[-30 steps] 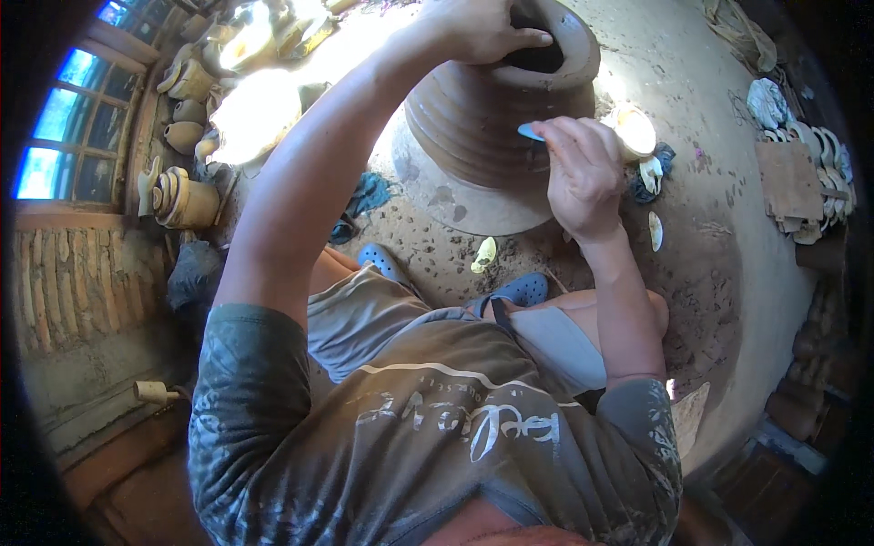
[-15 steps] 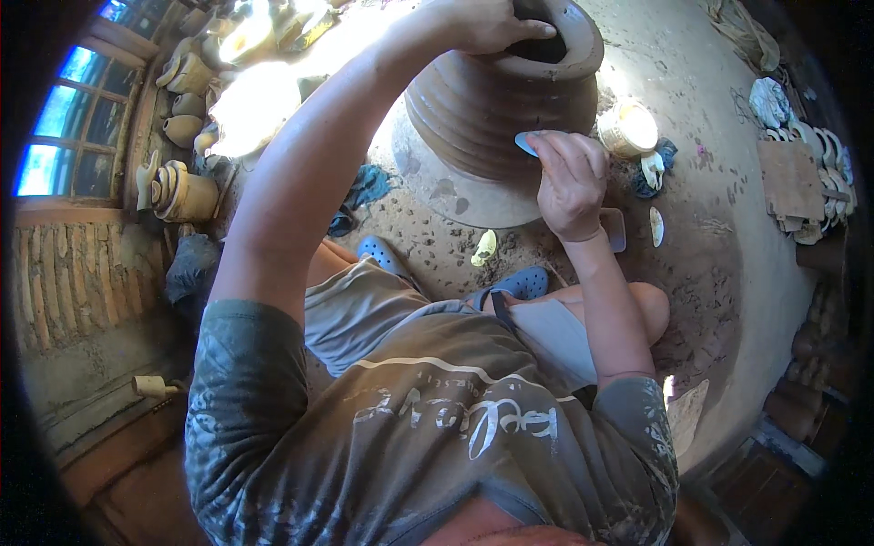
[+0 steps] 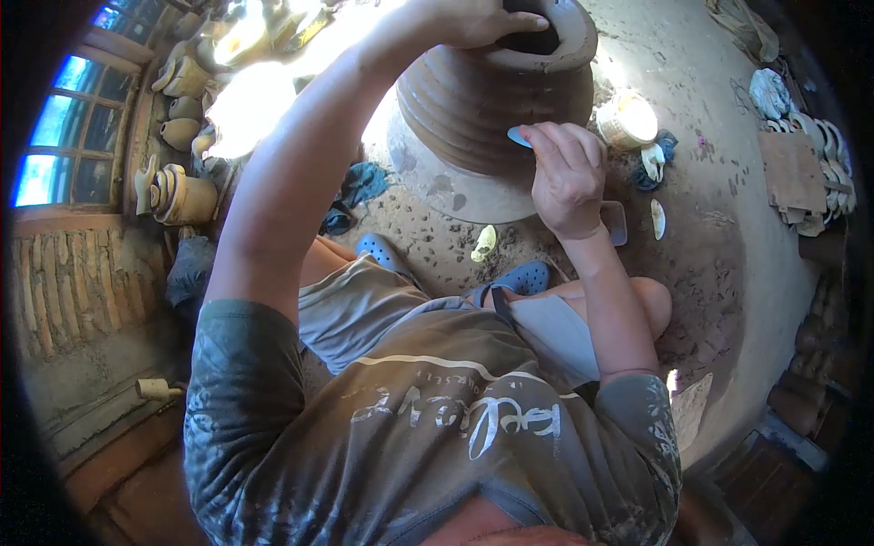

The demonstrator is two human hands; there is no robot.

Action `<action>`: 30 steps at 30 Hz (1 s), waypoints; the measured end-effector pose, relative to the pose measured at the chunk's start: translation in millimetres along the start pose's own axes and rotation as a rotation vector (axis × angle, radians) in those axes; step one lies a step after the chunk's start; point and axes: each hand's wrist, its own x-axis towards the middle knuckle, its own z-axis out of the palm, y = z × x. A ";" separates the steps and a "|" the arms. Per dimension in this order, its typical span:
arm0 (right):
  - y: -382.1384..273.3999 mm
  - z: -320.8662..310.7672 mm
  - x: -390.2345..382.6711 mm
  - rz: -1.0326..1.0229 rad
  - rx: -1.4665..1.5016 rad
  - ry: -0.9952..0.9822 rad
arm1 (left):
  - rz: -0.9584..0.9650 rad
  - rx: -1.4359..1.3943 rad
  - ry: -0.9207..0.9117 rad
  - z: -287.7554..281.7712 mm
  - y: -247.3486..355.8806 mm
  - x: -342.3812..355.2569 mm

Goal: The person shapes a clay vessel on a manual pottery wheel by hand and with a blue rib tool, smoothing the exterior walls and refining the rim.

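A large grey-brown clay pot [image 3: 473, 114] with ridged walls stands at the top of the view on a round board [image 3: 423, 173]. My left hand [image 3: 469, 20] is at its mouth, the thumb stretched out over the dark opening; the other fingers are mostly hidden or cut off by the upper edge. Lower down, my right hand [image 3: 569, 173] is closed on a light blue scraper [image 3: 519, 136], a small thin piece pinched between the fingers. The scraper's tip is at the pot's lower right wall; whether it touches cannot be told.
A whitish bucket [image 3: 626, 121] stands right of the pot, near a dark cloth. Clay crumbs and a yellowish oval piece [image 3: 484, 243] lie on the floor before my feet. A teal rag [image 3: 364, 183] lies left of the board. Several pots [image 3: 182, 134] line the window wall.
The pot appears slightly further left and up in the picture, as do the floor things. My right hand has shifted a little left and up with the scraper. My left hand stays at the mouth.
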 end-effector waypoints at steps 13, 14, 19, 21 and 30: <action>-5.8 -15.1 -3.9 0.020 0.045 -0.128 | -0.048 0.055 -0.001 -4.5 10.2 -4.7; -5.8 -19.2 -9.3 0.021 0.069 -0.184 | -0.034 0.052 0.019 -4.9 11.6 -8.0; -9.0 -29.5 -27.6 0.231 0.085 0.008 | 0.003 -0.002 -0.014 -9.2 5.6 -2.5; -4.3 -27.3 -28.4 0.254 0.124 0.038 | -0.015 -0.003 -0.021 -6.2 4.9 -1.5; 4.7 -1.8 -25.3 -0.063 0.008 0.069 | -0.024 0.052 -0.016 -8.0 9.1 -3.9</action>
